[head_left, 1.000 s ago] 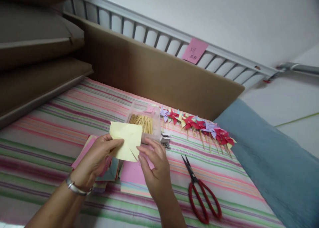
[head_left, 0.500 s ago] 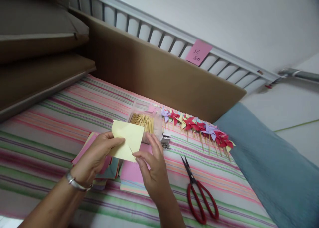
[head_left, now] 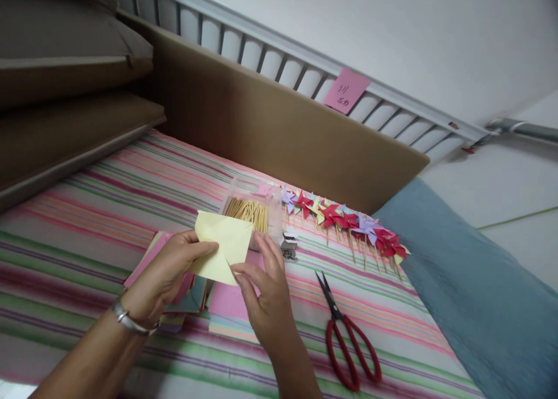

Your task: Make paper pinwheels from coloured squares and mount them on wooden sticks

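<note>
Both hands hold a pale yellow paper square with cuts in from its corners, above the striped cloth. My left hand pinches its left side, thumb on top. My right hand pinches the lower right corner between thumb and fingers. Under the hands lie stacks of coloured paper squares, a pink sheet on top. Just behind the yellow paper stands a clear plastic box of wooden sticks.
A row of small paper pinwheels on sticks lies to the right of the box. Red-handled scissors lie at the right, near a small metal object. A cardboard panel stands behind; a blue cloth covers the right side.
The hands and the yellow paper have stayed nearly in place. My right hand's fingers have shifted to pinch the paper's lower right corner.
</note>
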A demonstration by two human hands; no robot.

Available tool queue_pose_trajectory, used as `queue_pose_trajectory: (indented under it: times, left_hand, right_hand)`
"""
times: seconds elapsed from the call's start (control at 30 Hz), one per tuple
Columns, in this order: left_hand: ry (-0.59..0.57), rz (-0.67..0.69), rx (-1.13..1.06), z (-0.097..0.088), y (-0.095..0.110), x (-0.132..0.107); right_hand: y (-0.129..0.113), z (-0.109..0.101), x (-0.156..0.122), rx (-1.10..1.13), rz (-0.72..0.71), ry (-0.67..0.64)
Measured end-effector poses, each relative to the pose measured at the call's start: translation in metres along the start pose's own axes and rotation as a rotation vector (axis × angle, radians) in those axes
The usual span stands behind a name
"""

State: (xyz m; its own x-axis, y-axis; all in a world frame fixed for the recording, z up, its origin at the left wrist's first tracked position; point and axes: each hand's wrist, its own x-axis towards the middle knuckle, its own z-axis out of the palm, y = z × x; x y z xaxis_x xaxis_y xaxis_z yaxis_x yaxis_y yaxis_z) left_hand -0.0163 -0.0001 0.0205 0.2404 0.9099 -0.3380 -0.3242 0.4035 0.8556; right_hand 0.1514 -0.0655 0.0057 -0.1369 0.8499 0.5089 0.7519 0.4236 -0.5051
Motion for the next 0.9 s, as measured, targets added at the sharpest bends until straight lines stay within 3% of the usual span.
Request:
queue_pose_trajectory:
  times: [0.2, 0.37, 0.57, 0.9]
  left_hand:
    - [-0.021, -0.037, -0.028, 0.002, -0.001, 0.000]
    - [-0.071, -0.023, 0.017, 0.005, -0.010, 0.001]
    - [-0.019, -0.047, 0.088, 0.015, -0.019, 0.000]
    - [-0.029, -0.062, 0.110, 0.025, -0.021, -0.001]
  right_hand:
    - [0.001, 0.003, -0.001, 0.101, -0.010, 0.029]
    - [0.000, 0.001, 0.000, 0.171, 0.161, 0.011]
    - [-0.006, -0.002, 0.004, 0.147, 0.328, 0.033]
    - [-0.005, -0.003, 0.005, 0.083, 0.345, 0.058]
